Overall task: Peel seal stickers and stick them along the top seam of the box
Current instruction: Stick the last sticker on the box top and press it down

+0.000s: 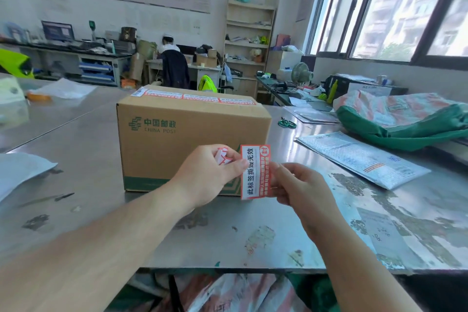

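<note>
1. Presently both hands hold one seal sticker [254, 172] in the air, in front of the near side of the box [177, 134] and lower than its top.
2. The seal sticker stands with its long side upright and its printed face toward the camera. It lies between the two hands.
3. The left hand [207, 177] pinches the left edge of the seal sticker with the thumb. Its curled fingers also hold a crumpled scrap [222, 156] of red and white paper.
4. The right hand [301, 190] grips the right edge of the seal sticker, near the middle of that edge, with thumb and fingertips closed on it.
5. The box stands on the metal table [88, 159]. A row of stickers [195, 97] is already laid along its top seam.
6. To the right of the box, well apart from it, lie green scissors [287, 123], a grey mailer [362, 157] and a green bag [405, 121].
</note>
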